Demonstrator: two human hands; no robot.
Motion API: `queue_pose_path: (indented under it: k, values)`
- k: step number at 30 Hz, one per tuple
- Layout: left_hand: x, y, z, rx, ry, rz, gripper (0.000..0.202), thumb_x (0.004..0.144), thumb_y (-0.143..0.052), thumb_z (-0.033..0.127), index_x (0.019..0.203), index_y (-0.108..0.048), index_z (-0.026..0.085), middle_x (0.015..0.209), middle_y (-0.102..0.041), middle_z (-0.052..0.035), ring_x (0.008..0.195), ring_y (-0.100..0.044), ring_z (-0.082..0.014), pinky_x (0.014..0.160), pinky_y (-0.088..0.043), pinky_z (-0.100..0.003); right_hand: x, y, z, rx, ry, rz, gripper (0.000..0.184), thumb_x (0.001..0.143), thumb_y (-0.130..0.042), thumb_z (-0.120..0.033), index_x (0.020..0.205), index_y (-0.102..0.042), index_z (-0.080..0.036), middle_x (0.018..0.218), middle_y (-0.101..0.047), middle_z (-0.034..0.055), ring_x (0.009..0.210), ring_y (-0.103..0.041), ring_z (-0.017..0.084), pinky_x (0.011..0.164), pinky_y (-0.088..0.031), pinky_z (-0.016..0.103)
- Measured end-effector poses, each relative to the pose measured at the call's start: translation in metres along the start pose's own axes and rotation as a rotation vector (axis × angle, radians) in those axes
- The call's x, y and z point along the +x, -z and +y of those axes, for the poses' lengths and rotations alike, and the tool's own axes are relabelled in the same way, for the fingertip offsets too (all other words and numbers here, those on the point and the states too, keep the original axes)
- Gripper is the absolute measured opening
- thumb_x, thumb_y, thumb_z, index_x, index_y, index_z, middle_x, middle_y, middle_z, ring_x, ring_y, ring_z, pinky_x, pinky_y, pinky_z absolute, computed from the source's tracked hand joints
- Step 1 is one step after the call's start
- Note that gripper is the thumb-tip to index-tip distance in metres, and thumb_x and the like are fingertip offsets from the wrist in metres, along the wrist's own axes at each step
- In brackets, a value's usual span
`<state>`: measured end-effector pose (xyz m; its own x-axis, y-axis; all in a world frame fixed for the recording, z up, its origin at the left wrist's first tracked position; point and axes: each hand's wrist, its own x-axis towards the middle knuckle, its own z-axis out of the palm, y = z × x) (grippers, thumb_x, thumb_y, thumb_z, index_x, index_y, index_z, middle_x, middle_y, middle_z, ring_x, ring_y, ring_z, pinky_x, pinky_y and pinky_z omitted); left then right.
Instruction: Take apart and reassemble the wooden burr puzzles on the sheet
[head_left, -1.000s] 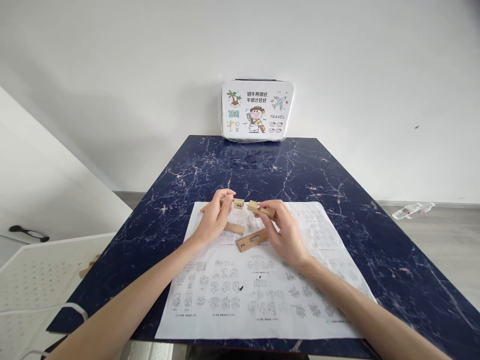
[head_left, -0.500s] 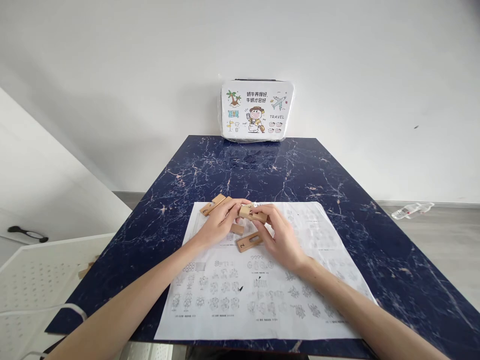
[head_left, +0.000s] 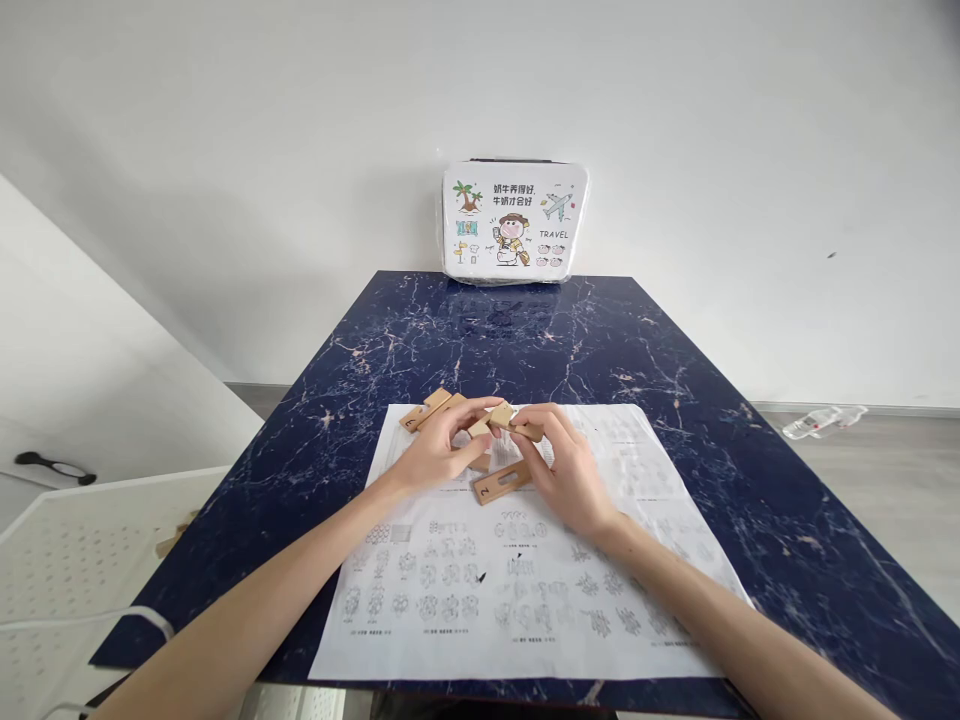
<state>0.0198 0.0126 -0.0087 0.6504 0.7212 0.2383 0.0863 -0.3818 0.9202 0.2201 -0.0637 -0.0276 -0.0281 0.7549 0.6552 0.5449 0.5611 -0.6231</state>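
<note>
Above the paper sheet [head_left: 420, 650], my left hand [head_left: 439, 445] pinches a small notched wooden puzzle piece [head_left: 480, 428] between thumb and fingers. My right hand [head_left: 566, 470] grips another wooden puzzle piece [head_left: 529, 432], its end close to the left one. Whether the two pieces touch or interlock I cannot tell, as fingers cover parts of them. Just below, a slotted wooden piece marked 2 [head_left: 495, 485] lies flat on the sheet. One more wooden piece [head_left: 480, 463] lies partly hidden under my left hand. Beyond that hand rest notched wooden pieces, one marked 3 [head_left: 414, 420].
Printed line diagrams cover the sheet on the dark blue marbled table [head_left: 480, 350]. A white cartoon-printed case [head_left: 517, 225] stands at the far edge against the wall. At left is a white perforated surface [head_left: 75, 560] with a cable; a clear plastic bottle [head_left: 821, 422] lies on the floor at right.
My hands have tilted and drawn the held pieces slightly apart, so the left piece shows separately. My left thumb has moved lower. The pieces on the sheet look almost unmoved.
</note>
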Motion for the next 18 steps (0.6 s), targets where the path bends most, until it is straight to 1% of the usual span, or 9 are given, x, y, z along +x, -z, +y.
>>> queue_pose_path:
  k: [3,6,10,14,18]
  values:
    - [0.0012,-0.0009,0.0002,-0.021,0.035,-0.023,0.041,0.102,-0.066,0.031,0.143,-0.062,0.024,0.13,-0.069,-0.0116,0.117,-0.071,-0.027,0.099,-0.058,-0.042,-0.0001,0.0,0.0016,-0.008,-0.008,0.0,0.014,0.106,-0.053,-0.016,0.114,-0.058,-0.026,0.113,-0.065,0.0095,0.101,-0.067,0.025,0.085,-0.059,0.043]
    - [0.0022,-0.0016,-0.0002,-0.035,0.078,-0.058,0.041,0.105,-0.063,0.034,0.144,-0.061,0.023,0.119,-0.074,-0.0106,0.109,-0.074,-0.0254,0.097,-0.059,-0.041,-0.0007,-0.0002,0.0029,-0.018,-0.014,-0.003,0.013,0.106,-0.054,-0.016,0.114,-0.059,-0.025,0.114,-0.065,0.0098,0.102,-0.067,0.025,0.086,-0.059,0.043]
    - [0.0024,-0.0021,-0.0038,-0.031,0.082,-0.078,0.04,0.107,-0.058,0.037,0.144,-0.06,0.022,0.119,-0.076,-0.011,0.111,-0.074,-0.0257,0.097,-0.059,-0.042,-0.0009,0.0,0.0032,-0.019,-0.022,-0.012,0.015,0.106,-0.054,-0.016,0.115,-0.06,-0.026,0.116,-0.065,0.0099,0.105,-0.068,0.025,0.088,-0.059,0.045]
    - [0.0022,-0.0022,-0.0072,-0.006,0.067,-0.085,0.041,0.111,-0.05,0.041,0.146,-0.058,0.021,0.112,-0.078,-0.0101,0.107,-0.076,-0.0244,0.098,-0.059,-0.042,-0.0007,0.0005,0.0029,-0.017,-0.023,-0.017,0.014,0.106,-0.054,-0.018,0.114,-0.061,-0.027,0.115,-0.064,0.0094,0.105,-0.068,0.026,0.088,-0.06,0.046]
    - [0.0021,-0.0025,-0.0077,0.018,0.049,-0.087,0.04,0.113,-0.047,0.042,0.145,-0.059,0.021,0.108,-0.079,-0.0096,0.105,-0.076,-0.0239,0.096,-0.059,-0.039,-0.0009,0.0009,0.0025,-0.015,-0.028,-0.001,0.013,0.107,-0.054,-0.018,0.113,-0.062,-0.027,0.114,-0.063,0.0095,0.105,-0.067,0.026,0.087,-0.06,0.045]
